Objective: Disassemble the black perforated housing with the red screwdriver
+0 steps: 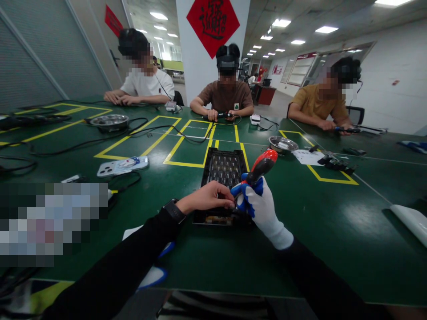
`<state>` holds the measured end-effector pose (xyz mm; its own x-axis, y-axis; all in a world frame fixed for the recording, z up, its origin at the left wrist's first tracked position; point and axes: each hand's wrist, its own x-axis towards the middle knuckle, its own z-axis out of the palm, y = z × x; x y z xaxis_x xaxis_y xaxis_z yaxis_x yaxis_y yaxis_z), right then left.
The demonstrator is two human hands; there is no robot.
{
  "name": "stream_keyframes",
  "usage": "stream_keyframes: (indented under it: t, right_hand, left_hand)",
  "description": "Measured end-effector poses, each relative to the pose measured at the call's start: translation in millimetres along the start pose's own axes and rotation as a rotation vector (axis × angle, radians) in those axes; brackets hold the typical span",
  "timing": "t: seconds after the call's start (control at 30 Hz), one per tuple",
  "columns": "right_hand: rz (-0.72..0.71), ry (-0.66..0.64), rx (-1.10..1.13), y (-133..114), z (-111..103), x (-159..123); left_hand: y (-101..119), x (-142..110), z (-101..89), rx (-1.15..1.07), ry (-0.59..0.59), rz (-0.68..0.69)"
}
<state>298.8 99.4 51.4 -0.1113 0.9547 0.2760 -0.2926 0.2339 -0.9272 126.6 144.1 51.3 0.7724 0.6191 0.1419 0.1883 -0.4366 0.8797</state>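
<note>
My right hand (262, 209), in a white glove with blue fingertips, is wrapped round a screwdriver with a red and black handle (263, 164), tilted up to the right. Its tip points down at the near end of a black tray-like device (223, 171) lying on the green table. My bare left hand (208, 196), with a black watch on the wrist, is pinched at the screwdriver's tip over the device's near edge. What the fingers hold there is too small to see.
A phone in a light case (122, 166) lies left of the device. Metal bowls (110, 121) (283, 143), black cables (66, 144) and small tools (335, 163) are spread over the table (333, 213). Three people sit at the far side, working with their own hands. A glove lies under my left forearm.
</note>
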Motion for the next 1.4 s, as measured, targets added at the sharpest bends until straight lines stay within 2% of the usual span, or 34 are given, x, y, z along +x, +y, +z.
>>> stream_keyframes:
  t: [0.3,0.53,0.73,1.07,1.4]
  right_hand:
    - [-0.020,-0.020,0.019,-13,4,-5]
    - [-0.048,0.011,-0.005,-5,2,-3]
    - [-0.011,0.044,-0.029,-5,2,-1]
    - [-0.024,-0.016,0.017,-11,4,-3]
    - [0.004,0.060,-0.027,-7,4,0]
  left_hand:
    - [0,0,-0.3,-0.010,0.014,-0.015]
    - [2,0,-0.1,-0.025,-0.007,-0.012]
    - [5,0,-0.8,-0.013,-0.029,-0.008]
    - [4,0,-0.4,-0.027,-0.004,0.001]
    - [1,0,-0.2,-0.038,-0.021,0.001]
